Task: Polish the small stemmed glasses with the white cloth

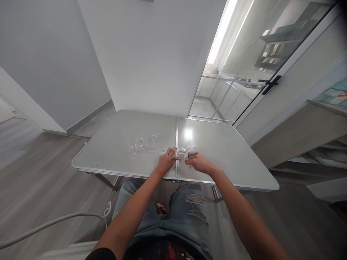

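Observation:
My left hand (166, 161) is closed on a clear drinking glass (181, 153), which lies sideways above the table's middle seam. At the other end of the glass, my right hand (200, 163) grips a crumpled white cloth or tissue (192, 150) against it. My right fingertips are partly hidden by the cloth. Several small clear glasses (141, 142) stand in a loose group to the left of my hands. One more clear glass (163, 151) is close beside my left fingers; its shape is hard to make out.
The light grey folding table (222, 155) has a metal edge and a central seam. Behind it are a white wall (151, 65) and a glazed door with a black handle (271, 85). Wooden shelving (303, 133) stands at the right. A pale hose (67, 216) runs at lower left.

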Demonstrator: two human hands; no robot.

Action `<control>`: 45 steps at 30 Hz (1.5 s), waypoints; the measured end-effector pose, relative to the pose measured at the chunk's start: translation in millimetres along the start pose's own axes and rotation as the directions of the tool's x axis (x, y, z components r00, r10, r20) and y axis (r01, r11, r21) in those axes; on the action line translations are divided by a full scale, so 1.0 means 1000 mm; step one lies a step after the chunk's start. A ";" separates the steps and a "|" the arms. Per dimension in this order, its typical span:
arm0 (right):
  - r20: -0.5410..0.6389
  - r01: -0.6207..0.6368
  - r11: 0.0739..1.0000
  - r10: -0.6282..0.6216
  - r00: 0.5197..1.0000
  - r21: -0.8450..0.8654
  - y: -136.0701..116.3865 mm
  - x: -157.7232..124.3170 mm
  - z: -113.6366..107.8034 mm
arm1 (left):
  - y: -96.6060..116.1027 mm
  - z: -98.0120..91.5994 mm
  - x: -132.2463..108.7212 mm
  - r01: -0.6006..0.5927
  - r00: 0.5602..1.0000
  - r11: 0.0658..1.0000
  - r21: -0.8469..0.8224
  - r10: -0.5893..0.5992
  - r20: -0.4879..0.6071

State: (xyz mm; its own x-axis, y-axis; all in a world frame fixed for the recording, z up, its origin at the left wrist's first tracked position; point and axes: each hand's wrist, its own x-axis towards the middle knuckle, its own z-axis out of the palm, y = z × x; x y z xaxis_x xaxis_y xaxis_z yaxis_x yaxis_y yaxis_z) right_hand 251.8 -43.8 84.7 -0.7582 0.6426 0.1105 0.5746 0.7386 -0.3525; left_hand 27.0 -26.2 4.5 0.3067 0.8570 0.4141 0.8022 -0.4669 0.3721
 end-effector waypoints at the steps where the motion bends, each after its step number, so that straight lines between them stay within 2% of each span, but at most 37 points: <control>1: -0.041 -0.012 0.999 0.010 0.999 -0.046 -0.001 0.001 0.003 | 0.000 0.000 0.000 0.010 1.000 1.000 -0.004 -0.010 -0.014; 4: -0.156 -0.083 0.995 0.074 0.985 -0.050 -0.005 0.002 0.016 | -0.001 0.000 0.001 0.027 0.999 1.000 -0.004 -0.027 -0.022; 7: -0.197 -0.156 0.962 0.201 0.960 0.223 -0.009 0.000 0.025 | 0.000 0.000 0.000 0.012 1.000 1.000 0.011 -0.013 0.015; 8: -0.193 -0.162 0.916 0.245 0.950 0.368 -0.010 -0.001 0.026 | 0.001 0.000 -0.001 0.008 1.000 1.000 0.015 -0.009 0.027; 10: -0.176 -0.134 0.752 0.317 0.932 0.645 -0.012 -0.002 0.025 | 0.002 0.000 -0.001 -0.007 0.999 1.000 0.008 0.006 0.043; 12: -0.197 -0.068 0.582 0.380 0.904 0.810 -0.014 -0.001 0.021 | 0.002 -0.001 -0.001 -0.024 0.999 1.000 -0.014 0.024 0.034; 13: -0.222 -0.036 0.540 0.405 0.887 0.841 -0.016 0.001 0.018 | 0.002 -0.001 -0.001 -0.026 0.999 0.999 -0.025 0.027 0.023; 14: -0.251 -0.016 0.543 0.415 0.875 0.840 -0.018 0.004 0.017 | 0.001 -0.001 -0.001 -0.023 1.000 0.999 -0.031 0.023 0.011; 15: -0.277 -0.016 0.589 0.405 0.871 0.808 -0.020 0.008 0.015 | 0.001 -0.001 -0.001 -0.012 1.000 0.999 -0.032 0.012 -0.002; 17: -0.296 -0.060 0.747 0.335 0.895 0.662 -0.022 0.015 0.012 | 0.000 -0.001 -0.001 0.022 1.000 1.000 -0.017 -0.023 -0.021; 19: -0.262 -0.109 0.868 0.262 0.929 0.484 -0.023 0.020 0.011 | -0.001 -0.002 -0.001 0.054 0.998 0.999 0.008 -0.054 -0.027; 21: -0.238 -0.147 0.900 0.260 0.936 0.410 -0.021 0.023 0.010 | -0.001 -0.002 0.000 0.083 0.996 0.996 0.037 -0.082 -0.024; 23: -0.243 -0.180 0.868 0.319 0.916 0.462 -0.019 0.022 0.009 | -0.001 -0.001 0.000 0.095 0.995 0.994 0.055 -0.094 -0.016; 26: -0.232 -0.189 0.734 0.431 0.872 0.652 -0.016 0.019 0.010 | 0.000 0.000 -0.001 0.064 0.998 0.997 0.041 -0.064 -0.002; 29: -0.229 -0.110 0.580 0.479 0.848 0.807 -0.017 0.017 0.012 | 0.000 0.001 -0.001 0.025 1.000 1.000 0.000 -0.025 -0.005; 31: -0.269 -0.041 0.538 0.485 0.832 0.842 -0.019 0.017 0.015 | 0.000 0.000 0.000 0.036 0.999 0.999 -0.017 -0.037 -0.023; 33: -0.306 -0.031 0.582 0.470 0.828 0.812 -0.021 0.018 0.019 | 0.001 -0.001 0.001 0.066 0.997 0.998 -0.012 -0.067 -0.024; 36: -0.319 -0.122 0.722 0.443 0.838 0.681 -0.021 0.020 0.024 | 0.002 -0.001 0.001 0.069 0.998 0.997 0.029 -0.069 0.010; 38: -0.300 -0.190 0.765 0.449 0.841 0.615 -0.018 0.020 0.023 | 0.003 -0.001 0.001 0.050 0.998 0.997 0.055 -0.051 0.024; 41: -0.241 -0.221 0.745 0.457 0.856 0.630 -0.011 0.016 0.017 | 0.003 0.001 0.001 0.041 0.999 0.997 0.069 -0.043 0.021; 45: -0.158 -0.169 0.633 0.426 0.891 0.755 -0.004 0.009 0.010 | 0.002 0.002 0.001 -0.006 0.998 0.998 0.059 0.002 0.066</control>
State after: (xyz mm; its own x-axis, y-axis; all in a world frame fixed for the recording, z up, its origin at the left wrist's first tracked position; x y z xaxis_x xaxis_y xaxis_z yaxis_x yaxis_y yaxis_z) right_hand 239.3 -42.8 78.0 -0.3820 0.9193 0.0949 0.2592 0.2051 -0.9438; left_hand 30.1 -26.3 4.1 0.3410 0.8687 0.3592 0.8291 -0.4580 0.3206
